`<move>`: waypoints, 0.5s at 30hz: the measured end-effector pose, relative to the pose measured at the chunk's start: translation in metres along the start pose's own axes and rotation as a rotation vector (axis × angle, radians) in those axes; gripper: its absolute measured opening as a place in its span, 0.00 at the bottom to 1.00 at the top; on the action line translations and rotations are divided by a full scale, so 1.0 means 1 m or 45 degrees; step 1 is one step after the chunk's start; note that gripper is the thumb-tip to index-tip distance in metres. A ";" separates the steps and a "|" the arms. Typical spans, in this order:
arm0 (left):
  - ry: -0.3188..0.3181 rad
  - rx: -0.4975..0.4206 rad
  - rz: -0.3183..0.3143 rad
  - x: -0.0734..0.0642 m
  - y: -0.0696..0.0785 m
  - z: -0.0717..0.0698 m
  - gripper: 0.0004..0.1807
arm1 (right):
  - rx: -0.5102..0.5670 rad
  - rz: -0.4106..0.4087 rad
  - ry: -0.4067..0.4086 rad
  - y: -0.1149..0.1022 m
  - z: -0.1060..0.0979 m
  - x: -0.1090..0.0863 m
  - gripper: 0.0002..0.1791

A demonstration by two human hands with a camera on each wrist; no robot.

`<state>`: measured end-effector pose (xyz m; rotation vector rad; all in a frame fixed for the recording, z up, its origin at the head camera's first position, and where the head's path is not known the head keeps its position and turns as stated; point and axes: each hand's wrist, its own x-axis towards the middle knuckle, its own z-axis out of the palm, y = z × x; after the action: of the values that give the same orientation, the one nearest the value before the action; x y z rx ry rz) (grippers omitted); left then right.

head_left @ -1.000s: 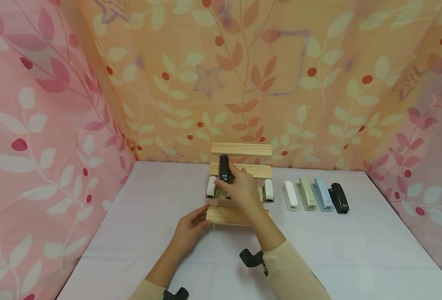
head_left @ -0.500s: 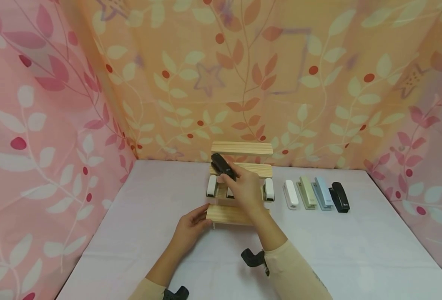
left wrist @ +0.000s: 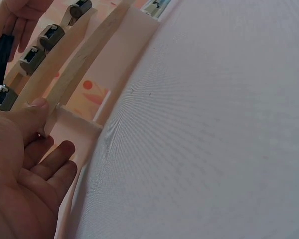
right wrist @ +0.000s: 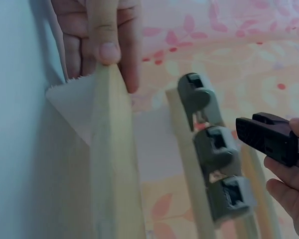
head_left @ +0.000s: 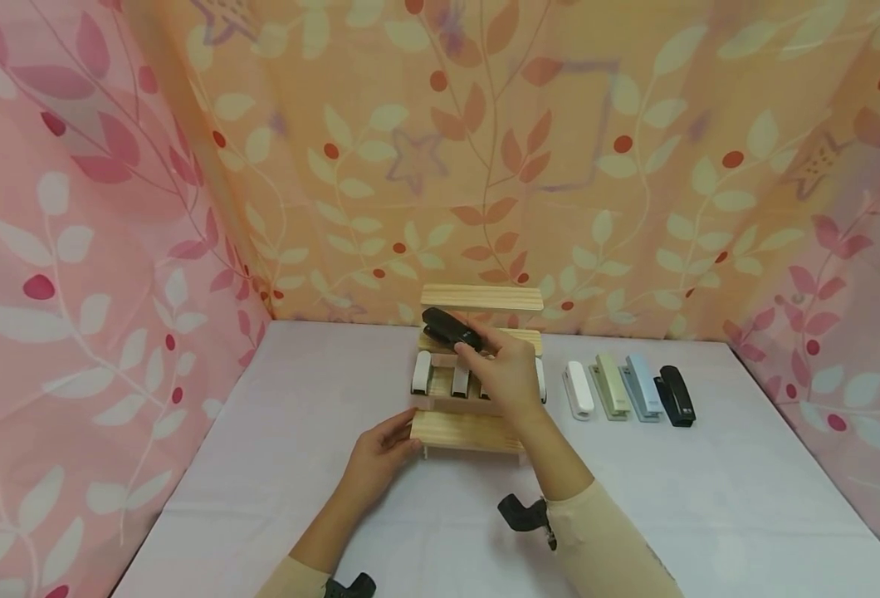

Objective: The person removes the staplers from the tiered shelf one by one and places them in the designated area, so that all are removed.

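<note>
My right hand (head_left: 510,378) grips a black stapler (head_left: 451,328), which is tilted with its far end pointing left. It overlaps the second-highest board of a tiered wooden rack (head_left: 466,429). In the right wrist view the black stapler (right wrist: 266,137) sits between thumb and fingers. My left hand (head_left: 380,457) pinches the left end of the rack's lowest board, thumb on its edge, the other fingers loosely bent in the left wrist view. Several white-topped staplers, one at the left end (head_left: 421,373), stand in a row on the tier behind that board, partly hidden by my right hand.
On the table (head_left: 283,374) right of the rack lie a white stapler (head_left: 579,390), a green stapler (head_left: 610,387), a light blue stapler (head_left: 642,388) and another black stapler (head_left: 677,396). A floral curtain (head_left: 380,166) hangs close behind the rack.
The black stapler has turned from pointing straight away to pointing left. My right hand has shifted slightly right with it, uncovering more white-topped staplers. The left hand stays in place.
</note>
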<state>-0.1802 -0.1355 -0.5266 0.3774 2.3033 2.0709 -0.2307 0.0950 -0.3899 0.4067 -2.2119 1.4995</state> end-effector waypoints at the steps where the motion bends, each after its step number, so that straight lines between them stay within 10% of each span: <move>1: 0.001 0.003 0.005 0.000 0.000 0.000 0.32 | 0.012 -0.002 0.000 -0.001 -0.003 0.000 0.24; 15: -0.002 0.025 0.022 -0.003 -0.003 -0.001 0.32 | 0.003 -0.161 -0.002 -0.015 -0.068 -0.020 0.25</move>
<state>-0.1775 -0.1369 -0.5296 0.4005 2.3294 2.0567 -0.1941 0.1526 -0.3663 0.5381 -2.1436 1.4361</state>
